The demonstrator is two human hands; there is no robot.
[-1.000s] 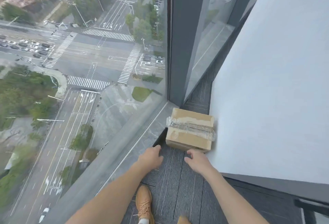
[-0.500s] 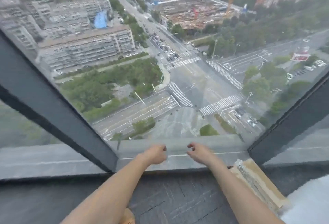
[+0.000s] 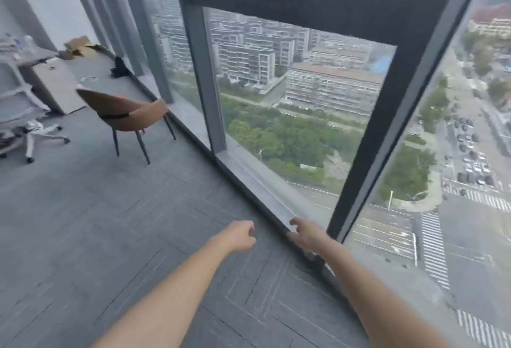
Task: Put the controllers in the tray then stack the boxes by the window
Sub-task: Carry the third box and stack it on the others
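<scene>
Nearest the camera, two bare forearms reach out over the grey carpet (image 3: 110, 237). The left hand (image 3: 239, 237) hangs above the floor with fingers loosely curled, holding nothing. The right hand (image 3: 305, 234) is over the foot of the window frame (image 3: 373, 137), fingers relaxed and spread, also empty. Further off, a brown chair (image 3: 130, 115) stands by the glass, with a white office chair (image 3: 25, 126) to its left. Far back along the window lie opened cardboard boxes (image 3: 80, 47) on the floor beside a desk (image 3: 36, 57).
</scene>
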